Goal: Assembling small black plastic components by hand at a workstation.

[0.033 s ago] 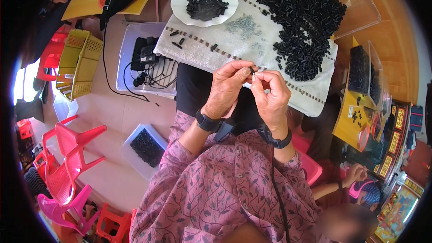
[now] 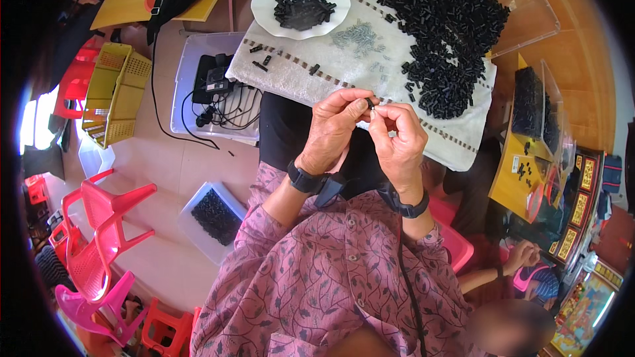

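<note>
Black wristbands (image 2: 413, 208) accompany a pink leaf-patterned shirt (image 2: 317, 258).

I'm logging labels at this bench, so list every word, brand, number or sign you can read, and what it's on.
None reads clearly.
Black adapter: pale label, too small to read.
Gold panels at the right: too blurred to tell writing from ornament.
Small black piece in the fingers: no lettering visible.

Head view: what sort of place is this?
Probably an informal indoor workroom: a large heap of small black pieces lies on a white, brown-striped cloth, a white scalloped plate holds similar ones, and a red plastic chair stands nearby.
</note>
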Demonstrator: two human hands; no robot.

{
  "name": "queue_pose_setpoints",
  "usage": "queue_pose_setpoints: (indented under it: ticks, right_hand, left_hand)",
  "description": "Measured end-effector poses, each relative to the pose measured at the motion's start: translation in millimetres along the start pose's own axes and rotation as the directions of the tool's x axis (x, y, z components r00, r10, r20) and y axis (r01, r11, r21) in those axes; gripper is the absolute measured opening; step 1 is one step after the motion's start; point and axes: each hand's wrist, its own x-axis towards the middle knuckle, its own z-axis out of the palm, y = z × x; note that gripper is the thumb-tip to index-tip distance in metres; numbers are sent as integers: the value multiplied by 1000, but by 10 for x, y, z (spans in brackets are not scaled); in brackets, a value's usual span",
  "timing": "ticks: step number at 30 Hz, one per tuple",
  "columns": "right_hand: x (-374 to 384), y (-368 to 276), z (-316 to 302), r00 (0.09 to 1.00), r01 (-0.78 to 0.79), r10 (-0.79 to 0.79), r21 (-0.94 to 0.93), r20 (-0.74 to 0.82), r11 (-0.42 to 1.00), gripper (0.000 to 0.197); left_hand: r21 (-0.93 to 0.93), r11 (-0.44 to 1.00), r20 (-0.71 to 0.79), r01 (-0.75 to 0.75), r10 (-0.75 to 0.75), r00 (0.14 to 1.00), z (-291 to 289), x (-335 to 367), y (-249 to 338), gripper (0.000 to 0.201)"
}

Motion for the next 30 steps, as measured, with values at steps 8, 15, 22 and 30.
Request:
queue_pose_setpoints:
  ticks: [8, 15, 22, 30]
  right_hand:
    - [9, -9, 31, 1000, 11, -11, 1, -15, 1000, 15]
    - [-22, 48, 47, 988, -151, 151, 226, 17, 962, 12]
    - [17, -52, 50, 999, -17, 20, 82, -31, 996, 13]
    - [57, -89, 70, 997, 67, -68, -25, -30, 997, 16]
  left_hand:
    - [17, 1000, -4, -10, 10, 1000, -5, 6, 11, 16]
    - [-152, 988, 29, 27, -23, 999, -31, 13, -29, 16]
    - [-114, 993, 26, 9, -7, 1000, 3, -2, 33, 16]
    - [-54, 998, 35, -22, 24, 999, -9, 2, 58, 17]
